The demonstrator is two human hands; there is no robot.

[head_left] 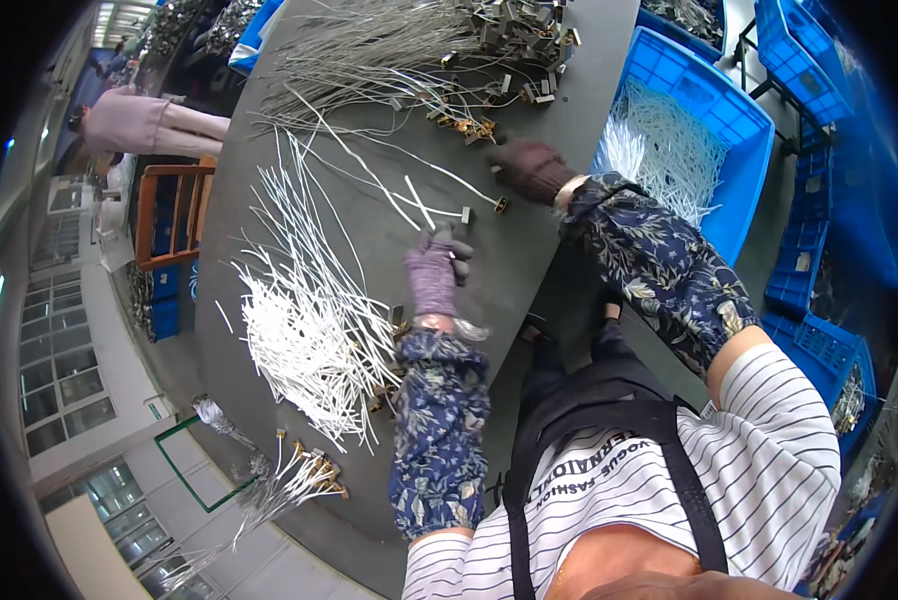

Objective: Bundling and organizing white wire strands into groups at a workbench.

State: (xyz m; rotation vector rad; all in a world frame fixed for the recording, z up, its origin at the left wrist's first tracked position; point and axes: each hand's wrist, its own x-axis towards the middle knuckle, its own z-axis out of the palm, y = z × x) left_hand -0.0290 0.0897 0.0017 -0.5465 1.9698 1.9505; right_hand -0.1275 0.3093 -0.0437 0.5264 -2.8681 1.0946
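My left hand [435, 275], in a purple-grey knitted glove, is closed around thin white wires [418, 203] whose ends stick out past the fingers. Just ahead of it, a metal-ended connector [466, 214] and a brassy one [502, 205] lie on the grey table, each on a white wire. My right hand [535, 170], in a dark maroon glove, is over the table's right side, near brassy connectors [474, 130] at the edge of a wire pile. Its fingers are blurred, so their grip is unclear. A heap of white wires [309, 340] lies left of my left forearm.
A large bundle of wires [369, 70] with metal connectors covers the table's far end. To the right stands a blue crate [754, 130] of white wires, with more blue crates [804, 75] beyond. Another wire bundle [289, 480] lies at the near left. A person [134, 120] stands farther left, beside a wooden chair [174, 215].
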